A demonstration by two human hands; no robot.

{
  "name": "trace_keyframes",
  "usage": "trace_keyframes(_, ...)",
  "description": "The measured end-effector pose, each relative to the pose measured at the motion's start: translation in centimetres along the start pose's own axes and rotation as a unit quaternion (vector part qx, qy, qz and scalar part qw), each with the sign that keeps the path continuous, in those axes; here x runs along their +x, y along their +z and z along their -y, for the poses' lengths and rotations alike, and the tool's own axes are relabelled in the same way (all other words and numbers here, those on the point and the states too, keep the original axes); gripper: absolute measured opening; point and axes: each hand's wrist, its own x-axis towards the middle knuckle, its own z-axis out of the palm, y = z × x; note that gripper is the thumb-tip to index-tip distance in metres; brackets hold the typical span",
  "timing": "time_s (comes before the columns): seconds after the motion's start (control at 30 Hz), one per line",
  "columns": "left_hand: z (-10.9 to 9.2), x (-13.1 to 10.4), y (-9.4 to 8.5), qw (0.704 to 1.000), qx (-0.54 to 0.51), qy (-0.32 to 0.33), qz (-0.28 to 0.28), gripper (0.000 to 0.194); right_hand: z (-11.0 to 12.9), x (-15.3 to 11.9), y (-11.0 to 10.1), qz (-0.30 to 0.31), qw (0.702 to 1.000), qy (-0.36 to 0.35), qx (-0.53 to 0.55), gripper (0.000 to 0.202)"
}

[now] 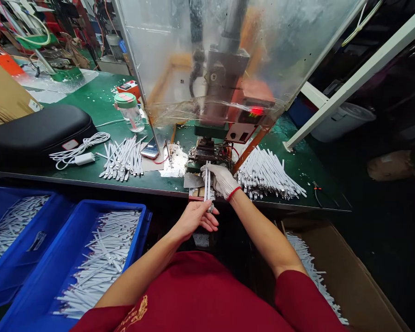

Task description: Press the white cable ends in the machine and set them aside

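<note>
Two narrow white strips (207, 186), possibly short flat cables, run lengthwise in front of the press machine (205, 150). My left hand (194, 217) is bare and pinches their near end between thumb and finger, with the other fingers loosely extended. A white glove with a red cuff covers my right hand (223, 180), whose fingers close around the strips' far end, close to the machine's die. The exact contact of the strip tips with the die is hidden.
White strips lie piled on the bench at right (268, 173) and left (122, 159). Blue bins (143, 230) and a cardboard box (352, 263) hold more. A clear shield (169, 55) hangs ahead. Around are a phone (150, 148), a jar (131, 113) and pliers (317, 193).
</note>
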Motion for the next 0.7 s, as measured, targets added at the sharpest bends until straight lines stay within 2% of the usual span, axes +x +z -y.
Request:
trace_keyframes(0.13,-0.04,0.16,0.05,1.000,0.015,0.006,-0.006,0.062,0.23,0.50,0.28,-0.001,1.000,-0.011,0.009,0.013)
trace_keyframes(0.33,0.02,0.36,0.18,1.000,0.012,0.008,-0.013,0.063,0.36,0.54,0.37,-0.021,1.000,0.008,-0.021,0.013)
trace_keyframes(0.7,0.26,0.83,0.11,1.000,0.003,0.006,-0.007,0.065,0.51,0.55,0.58,-0.029,0.999,0.027,-0.007,0.014)
